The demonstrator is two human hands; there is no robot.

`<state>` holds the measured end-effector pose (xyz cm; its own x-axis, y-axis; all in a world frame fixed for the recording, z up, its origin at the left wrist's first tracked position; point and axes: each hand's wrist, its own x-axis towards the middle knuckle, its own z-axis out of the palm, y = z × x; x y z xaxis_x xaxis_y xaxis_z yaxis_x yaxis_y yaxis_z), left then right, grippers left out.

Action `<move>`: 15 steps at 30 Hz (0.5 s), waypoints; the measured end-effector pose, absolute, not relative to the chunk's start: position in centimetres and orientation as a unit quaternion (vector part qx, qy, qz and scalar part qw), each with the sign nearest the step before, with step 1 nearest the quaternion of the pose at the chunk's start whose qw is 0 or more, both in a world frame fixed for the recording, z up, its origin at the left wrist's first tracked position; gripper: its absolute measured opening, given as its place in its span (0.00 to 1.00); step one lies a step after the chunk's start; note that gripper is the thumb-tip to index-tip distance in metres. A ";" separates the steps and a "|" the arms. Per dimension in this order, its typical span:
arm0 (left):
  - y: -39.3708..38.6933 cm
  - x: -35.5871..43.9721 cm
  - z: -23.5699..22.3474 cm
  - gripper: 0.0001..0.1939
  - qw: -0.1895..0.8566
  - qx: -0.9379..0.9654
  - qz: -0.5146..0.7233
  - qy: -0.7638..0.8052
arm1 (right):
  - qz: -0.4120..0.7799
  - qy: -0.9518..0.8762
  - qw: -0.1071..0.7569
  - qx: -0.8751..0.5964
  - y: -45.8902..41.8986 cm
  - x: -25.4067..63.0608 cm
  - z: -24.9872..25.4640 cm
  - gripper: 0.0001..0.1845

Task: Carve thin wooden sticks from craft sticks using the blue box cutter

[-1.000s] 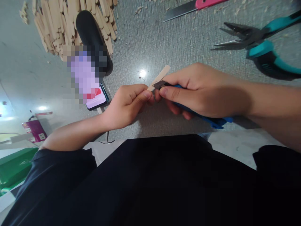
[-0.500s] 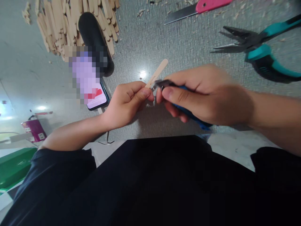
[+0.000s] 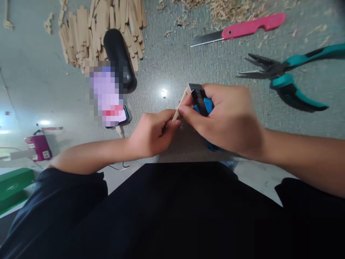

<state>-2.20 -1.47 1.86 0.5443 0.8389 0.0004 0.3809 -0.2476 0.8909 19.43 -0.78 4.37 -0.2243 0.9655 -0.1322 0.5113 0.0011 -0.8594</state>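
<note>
Between the thumb and fingers of my left hand [image 3: 155,135] is a wooden craft stick [image 3: 183,99], tilted up to the right and seen nearly edge-on. My right hand [image 3: 229,115] is closed around a blue and black utility knife [image 3: 201,100]. The knife's dark blade meets the stick's upper end, though the exact contact is hard to see. My right thumb presses near the middle of the stick. Part of the knife's handle is hidden under my right palm.
A heap of craft sticks [image 3: 81,34] lies at the back left, beside a black case [image 3: 120,59] and a phone [image 3: 107,93] on a cable. To the right are a pink folding knife [image 3: 250,28], teal-handled pliers [image 3: 283,73] and wood shavings [image 3: 229,10].
The stick has turned from its flat face to its edge. My right hand has rotated, bringing the blade up to the stick's far end and the thumb onto the stick. The view has shifted slightly.
</note>
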 end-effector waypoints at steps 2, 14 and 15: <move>-1.5 -2.1 2.2 0.15 0.463 0.750 0.239 0.408 | 0.411 -0.671 0.248 -0.564 -0.7 19.5 4.1 0.07; -1.1 -1.4 2.6 0.14 0.719 0.469 0.221 0.462 | 0.405 -0.711 0.265 -0.510 -1.0 19.8 3.9 0.13; -1.1 -1.5 2.5 0.13 0.721 0.456 0.231 0.468 | 0.402 -0.701 0.272 -0.522 -0.9 20.0 4.1 0.13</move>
